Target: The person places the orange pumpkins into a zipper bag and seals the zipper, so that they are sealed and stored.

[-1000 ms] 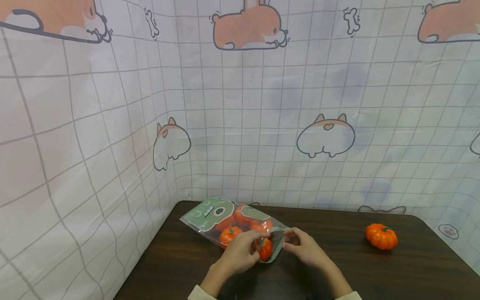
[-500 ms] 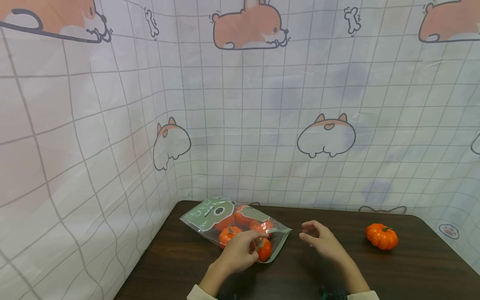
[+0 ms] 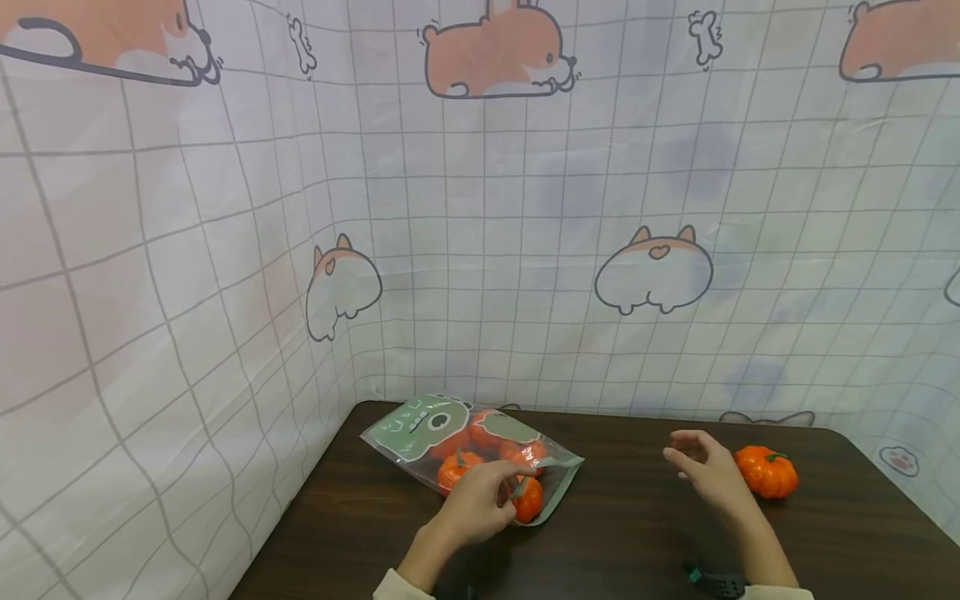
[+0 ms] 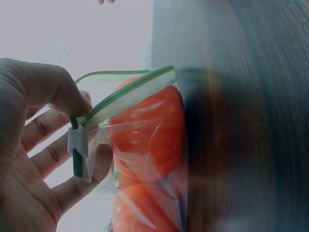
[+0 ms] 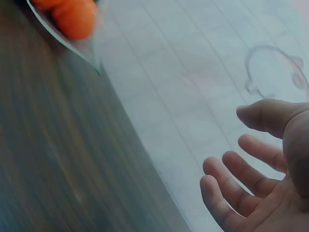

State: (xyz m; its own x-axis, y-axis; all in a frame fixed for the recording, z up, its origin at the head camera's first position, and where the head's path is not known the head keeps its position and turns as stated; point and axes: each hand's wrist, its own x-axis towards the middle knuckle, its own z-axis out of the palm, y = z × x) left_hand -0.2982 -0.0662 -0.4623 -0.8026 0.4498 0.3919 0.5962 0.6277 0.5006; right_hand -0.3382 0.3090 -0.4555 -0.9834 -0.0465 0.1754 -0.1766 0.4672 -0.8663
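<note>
A clear zip bag (image 3: 420,429) with a green cartoon face lies on the table with several small orange pumpkins (image 3: 459,471) inside. At its mouth, my left hand (image 3: 480,500) pinches the green zip rim (image 4: 128,92) beside a white slider (image 4: 77,141). The rim stands parted in the left wrist view, with a pumpkin (image 4: 149,133) just behind it. My right hand (image 3: 708,471) is above the table, holding nothing, its fingers loosely bent and apart in the right wrist view. It is just left of a loose orange pumpkin (image 3: 767,472) with a green stem, partly overlapping it in the head view.
The dark wooden table (image 3: 615,533) has a rounded far right corner. A white gridded cloth (image 3: 495,333) with cartoon dogs hangs behind it and along its left side. A dark band with a green part (image 3: 716,579) shows at my right wrist.
My right hand has left the bag's mouth and moved right, up to the loose pumpkin. The left hand has stayed at the bag, which has barely moved.
</note>
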